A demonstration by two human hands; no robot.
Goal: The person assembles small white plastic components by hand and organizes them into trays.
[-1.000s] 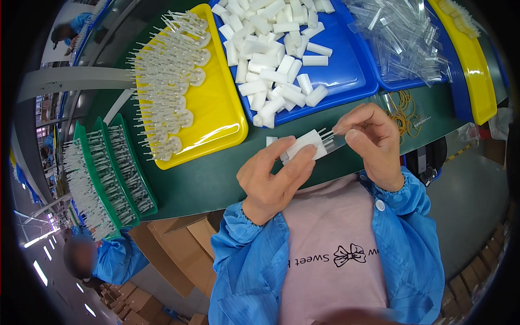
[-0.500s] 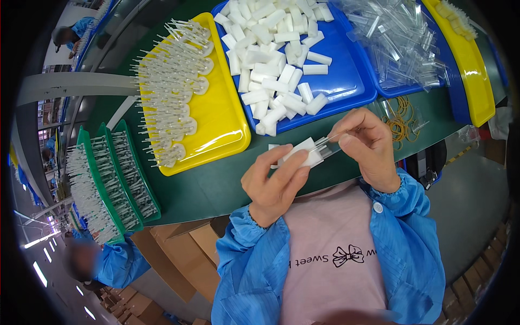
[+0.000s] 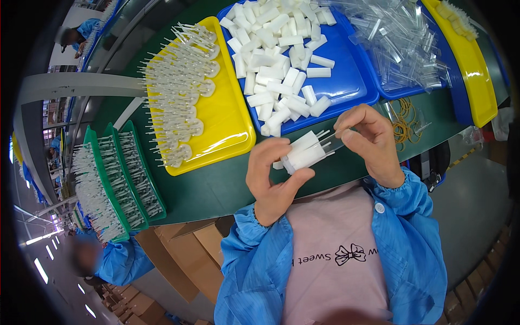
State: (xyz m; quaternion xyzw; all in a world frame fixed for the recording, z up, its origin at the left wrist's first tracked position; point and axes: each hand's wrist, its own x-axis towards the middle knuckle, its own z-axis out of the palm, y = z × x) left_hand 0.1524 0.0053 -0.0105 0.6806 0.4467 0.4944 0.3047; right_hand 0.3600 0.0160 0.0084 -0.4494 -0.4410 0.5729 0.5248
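Note:
My left hand [image 3: 271,181] grips a white foam-like block bundle [image 3: 305,150] between thumb and fingers, over the near edge of the green table. Thin pale rods stick out of the bundle's right end, pointing toward my right hand [image 3: 371,143]. That hand is just right of the rod tips, its thumb and index finger drawn together. Whatever they pinch, if anything, is too small to make out. A blue tray [image 3: 346,81] beyond my hands bears a heap of loose white blocks [image 3: 279,70].
At left lie a yellow tray [image 3: 233,130] of rod clusters and green racks [image 3: 111,187] packed with rods. Clear plastic sleeves [image 3: 398,43] fill a tray at right, above yellow rubber bands [image 3: 403,122]. Cardboard boxes [image 3: 184,260] stand below the table; another person [image 3: 122,262] is at lower left.
My left hand has shifted its grip, uncovering more of the bundle, which is turned slightly. My right hand has drawn a little away from the rod ends.

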